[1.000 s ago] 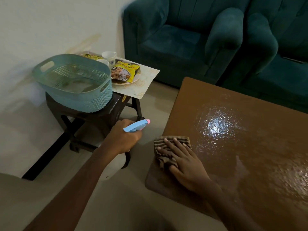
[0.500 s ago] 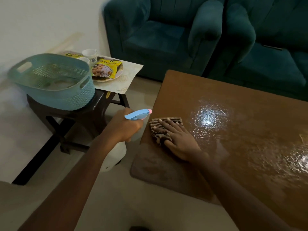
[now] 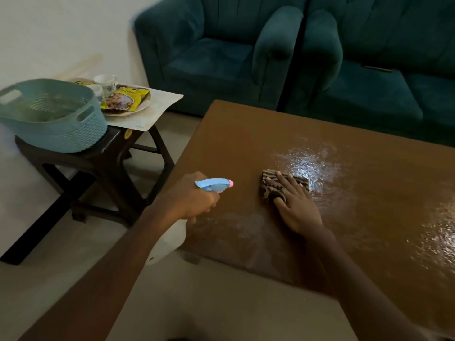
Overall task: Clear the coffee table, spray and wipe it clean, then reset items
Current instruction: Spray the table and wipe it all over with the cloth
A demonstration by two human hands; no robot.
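The brown coffee table (image 3: 332,242) fills the right half of the view, with wet glistening spray patches on it. My right hand (image 3: 296,205) lies flat on a striped brown cloth (image 3: 270,185) and presses it onto the tabletop at the edge of the wet patch. My left hand (image 3: 194,200) grips a spray bottle with a blue trigger head (image 3: 213,185) and a white body (image 3: 167,242), held over the table's near left corner with its pink nozzle pointing right.
Left of the table a dark stool (image 3: 103,166) carries a teal basket (image 3: 51,116). Behind it a placemat (image 3: 152,112) holds a plate with a yellow snack packet (image 3: 126,99) and two cups (image 3: 107,81). Teal sofas (image 3: 295,57) stand beyond the table.
My right hand has slid the cloth rightwards and further in across the tabletop, up to the wet patch. My left hand with the bottle has moved over the table's corner.
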